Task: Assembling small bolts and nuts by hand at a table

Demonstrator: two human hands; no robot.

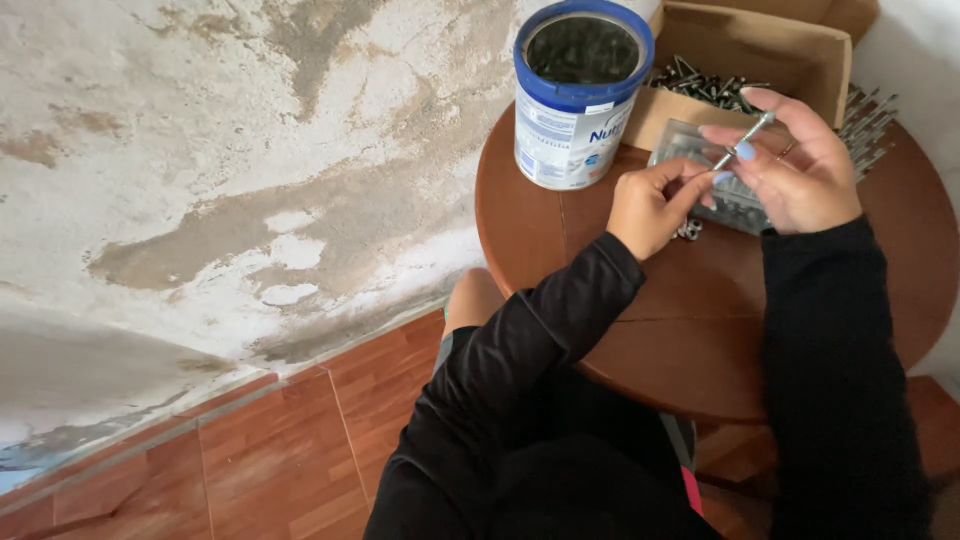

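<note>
A long metal bolt [745,138] is held between both hands above a round brown wooden table [700,300]. My right hand [800,165] pinches the bolt near its head, fingers spread. My left hand [652,205] grips the bolt's lower end with fingers closed around it. Under the hands lies a clear plastic tray [690,145] with small metal parts. Both arms wear black sleeves.
A blue-rimmed white tin can [577,95] stands open at the table's far left. A cardboard box [745,55] holding several dark screws sits behind the hands. More bolts [868,125] lie at the right edge. A stained wall and red-brown floor tiles [290,440] are at left.
</note>
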